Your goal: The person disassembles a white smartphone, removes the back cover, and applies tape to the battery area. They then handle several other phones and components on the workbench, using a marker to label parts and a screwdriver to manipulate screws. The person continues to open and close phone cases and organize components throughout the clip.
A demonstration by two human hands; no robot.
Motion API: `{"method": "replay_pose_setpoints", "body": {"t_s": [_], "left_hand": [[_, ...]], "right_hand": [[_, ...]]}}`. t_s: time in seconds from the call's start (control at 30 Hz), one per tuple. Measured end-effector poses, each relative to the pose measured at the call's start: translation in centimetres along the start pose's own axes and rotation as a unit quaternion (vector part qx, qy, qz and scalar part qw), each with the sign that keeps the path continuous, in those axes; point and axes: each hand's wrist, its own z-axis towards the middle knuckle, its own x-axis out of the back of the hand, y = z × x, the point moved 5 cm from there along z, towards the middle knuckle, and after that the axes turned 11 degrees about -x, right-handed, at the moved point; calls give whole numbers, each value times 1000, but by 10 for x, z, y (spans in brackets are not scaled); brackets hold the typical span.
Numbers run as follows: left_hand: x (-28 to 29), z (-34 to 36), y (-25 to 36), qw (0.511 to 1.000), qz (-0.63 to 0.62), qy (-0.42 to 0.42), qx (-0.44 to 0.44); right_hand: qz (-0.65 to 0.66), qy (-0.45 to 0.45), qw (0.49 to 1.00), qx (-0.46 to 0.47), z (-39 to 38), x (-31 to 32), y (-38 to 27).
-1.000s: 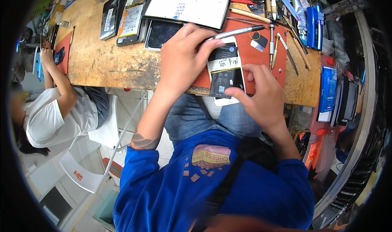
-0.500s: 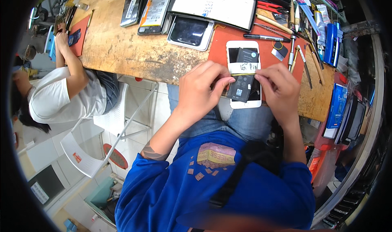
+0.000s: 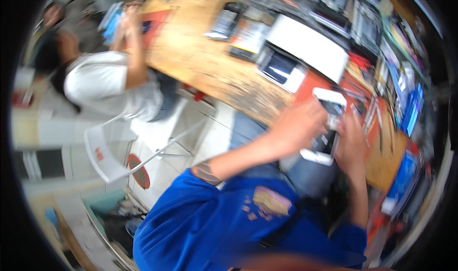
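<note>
Everything is smeared by motion blur, so small parts are hard to make out. At the far left a person in a white shirt (image 3: 112, 87) sits at the long wooden workbench (image 3: 210, 66), beside a white folding chair (image 3: 107, 152). Further right, the left hand (image 3: 298, 128) curls over a white-framed opened phone (image 3: 327, 123) lying on a red mat (image 3: 310, 87) at the bench edge — its dark insides show. The right hand (image 3: 350, 144) rests against the phone's right side; whether either hand actually grips cannot be told.
</note>
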Motion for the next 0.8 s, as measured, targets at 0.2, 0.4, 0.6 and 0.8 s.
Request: {"method": "replay_pose_setpoints", "body": {"t_s": [0.2,0.4,0.6,0.8], "left_hand": [[-5,4,-6,999,-23,-38,19],[-6,-2,-14,998,-28,29,43],[2,-6,-24,988,-93,103,65],[10,-11,-39,983,-109,128,77]], "right_hand": [[63,-40,997,-4,7,0,-7],[35,-5,999,-20,3,1,-9],[29,10,999,-33,7,0,-21],[78,9,997,-7,7,-6,-27]]}}
